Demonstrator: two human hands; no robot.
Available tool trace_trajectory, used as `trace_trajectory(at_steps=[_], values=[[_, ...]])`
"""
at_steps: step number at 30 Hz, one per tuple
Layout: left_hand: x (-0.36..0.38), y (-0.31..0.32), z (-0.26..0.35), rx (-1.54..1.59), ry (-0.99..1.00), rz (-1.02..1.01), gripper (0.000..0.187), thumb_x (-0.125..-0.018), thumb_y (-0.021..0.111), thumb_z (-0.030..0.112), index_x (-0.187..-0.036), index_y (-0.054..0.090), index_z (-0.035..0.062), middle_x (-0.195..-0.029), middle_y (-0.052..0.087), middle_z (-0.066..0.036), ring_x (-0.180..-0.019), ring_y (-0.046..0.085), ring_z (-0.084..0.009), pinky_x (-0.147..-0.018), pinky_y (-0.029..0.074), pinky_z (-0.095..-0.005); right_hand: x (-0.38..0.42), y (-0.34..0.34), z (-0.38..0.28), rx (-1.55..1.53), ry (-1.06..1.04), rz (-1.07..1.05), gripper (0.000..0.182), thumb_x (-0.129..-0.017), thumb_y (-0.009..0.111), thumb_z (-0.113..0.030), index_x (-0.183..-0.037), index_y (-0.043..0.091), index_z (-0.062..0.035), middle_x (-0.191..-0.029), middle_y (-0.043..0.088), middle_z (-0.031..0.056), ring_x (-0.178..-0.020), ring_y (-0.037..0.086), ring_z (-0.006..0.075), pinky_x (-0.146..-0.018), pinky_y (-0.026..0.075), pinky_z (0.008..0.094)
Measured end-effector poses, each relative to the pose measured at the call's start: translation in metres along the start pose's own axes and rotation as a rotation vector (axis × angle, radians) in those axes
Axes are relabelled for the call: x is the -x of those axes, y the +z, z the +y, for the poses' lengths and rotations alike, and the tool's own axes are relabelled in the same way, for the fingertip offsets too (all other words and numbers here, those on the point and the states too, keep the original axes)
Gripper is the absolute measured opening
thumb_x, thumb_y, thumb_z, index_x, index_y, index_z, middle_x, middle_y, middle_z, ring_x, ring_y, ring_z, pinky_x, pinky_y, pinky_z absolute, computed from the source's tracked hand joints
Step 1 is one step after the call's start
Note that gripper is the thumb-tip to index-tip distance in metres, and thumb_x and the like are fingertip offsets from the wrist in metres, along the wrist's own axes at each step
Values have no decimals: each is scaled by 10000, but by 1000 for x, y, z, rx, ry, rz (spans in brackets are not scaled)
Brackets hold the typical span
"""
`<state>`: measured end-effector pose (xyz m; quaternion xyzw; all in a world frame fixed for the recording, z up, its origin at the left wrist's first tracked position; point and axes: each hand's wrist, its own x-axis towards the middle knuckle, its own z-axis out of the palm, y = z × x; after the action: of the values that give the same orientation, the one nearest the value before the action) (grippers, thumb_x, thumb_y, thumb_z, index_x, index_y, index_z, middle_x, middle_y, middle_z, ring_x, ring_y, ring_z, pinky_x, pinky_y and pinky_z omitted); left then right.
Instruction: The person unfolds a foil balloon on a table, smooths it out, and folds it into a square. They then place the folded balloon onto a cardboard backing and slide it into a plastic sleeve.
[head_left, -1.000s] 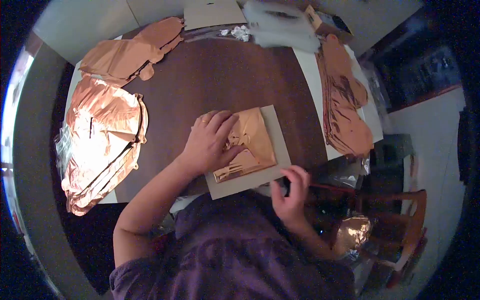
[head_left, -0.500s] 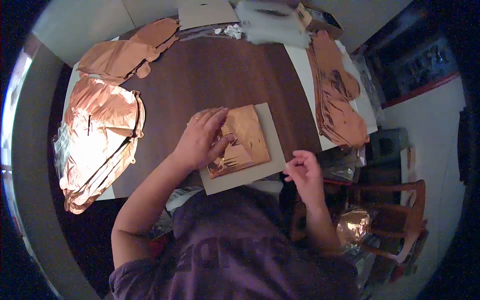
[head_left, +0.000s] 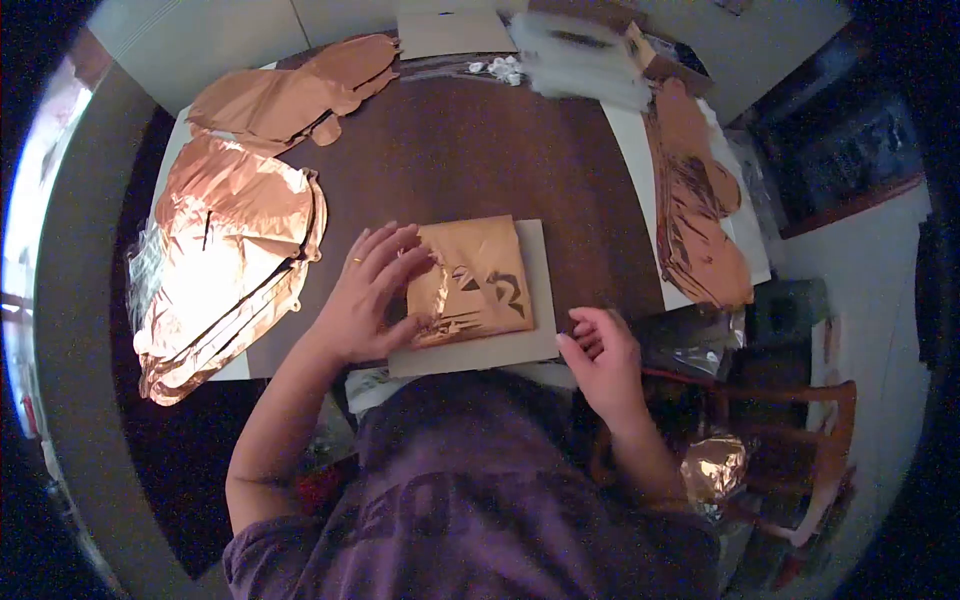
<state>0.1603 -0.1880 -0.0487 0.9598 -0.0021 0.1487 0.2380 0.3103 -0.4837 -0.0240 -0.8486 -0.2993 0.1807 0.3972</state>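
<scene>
A folded copper-coloured foil sheet [head_left: 475,275] lies flat on a grey card [head_left: 540,290] near the front edge of the brown table. My left hand [head_left: 375,295] rests at the foil's left edge, its fingers spread and holding nothing. To the right of the card, past its lower right corner, my right hand [head_left: 602,358] hangs with its fingers curled and the thumb close to the index finger. Whether anything small is between them cannot be made out.
Flat copper foil shapes lie at the left [head_left: 235,220], upper left [head_left: 290,95] and right [head_left: 695,210], on white sheets. Small white pieces [head_left: 500,69] and a clear plastic bag [head_left: 580,65] are at the back. A wooden chair [head_left: 835,440] stands at the lower right.
My left hand has shifted left off the middle of the foil, its fingers more spread. My right hand's fingers are curled tighter. The whole view has turned slightly.
</scene>
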Motion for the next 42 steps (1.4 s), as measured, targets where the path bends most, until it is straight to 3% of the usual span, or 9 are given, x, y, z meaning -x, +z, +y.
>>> trace_trajectory(at_steps=[4,7,10,13,22,26,34,42], values=[[9,-11,6,-27,64,-64,797,-762,692,489,-1400,467,68,-1446,417,-221,-1364,358,-432,-1142,255,-577,-7,11,-15,401,-600,100,424,-761,721,-105,-1161,612,-18,-1053,631,133,-1035,599,319,-904,490,414],[9,-10,5,-28,57,-134,841,-755,687,553,-1409,471,70,-1470,402,-228,-1364,361,-441,-1147,244,-569,-24,21,-25,650,-897,20,383,-806,622,-127,-1167,606,3,-1106,625,153,-1086,581,312,-954,461,426],[11,-8,0,-16,65,-142,862,-751,689,571,-1419,466,73,-1491,386,-226,-1373,351,-442,-1151,236,-566,-34,28,-26,796,-1020,-37,357,-839,533,-147,-1144,604,23,-1114,622,174,-1080,585,320,-954,461,431],[11,-7,-1,-21,84,-118,878,-736,704,571,-1419,465,73,-1493,384,-226,-1374,352,-440,-1149,242,-566,-39,34,-28,852,-1027,-72,348,-840,538,-158,-1125,605,31,-1117,619,190,-1079,584,328,-953,460,435],[11,-5,0,-18,80,-78,880,-709,743,539,-1405,478,71,-1482,395,-232,-1375,360,-435,-1145,252,-570,-47,43,-24,765,-1094,139,318,-836,603,-156,-1121,639,-19,-1129,634,146,-1075,598,286,-935,456,457],[7,-4,1,-44,71,-70,840,-720,736,510,-1390,494,65,-1465,414,-243,-1370,369,-434,-1148,249,-568,-54,47,-20,746,-1119,109,385,-824,544,-163,-1171,587,-1,-1197,599,186,-1141,562,362,-1020,420,517],[7,0,-6,-91,32,-47,788,-791,626,545,-1386,496,46,-1468,409,-254,-1367,364,-448,-1142,259,-561,-76,51,-18,755,-1112,184,399,-850,535,-179,-1221,584,-41,-1200,604,152,-1163,555,330,-1042,402,532],[5,-1,-7,-44,22,19,794,-799,650,504,-1405,450,32,-1480,389,-243,-1369,358,-436,-1142,255,-550,-92,45,-28,717,-1138,183,280,-844,558,-156,-1085,645,-43,-1111,644,121,-1068,599,286,-972,448,476]])
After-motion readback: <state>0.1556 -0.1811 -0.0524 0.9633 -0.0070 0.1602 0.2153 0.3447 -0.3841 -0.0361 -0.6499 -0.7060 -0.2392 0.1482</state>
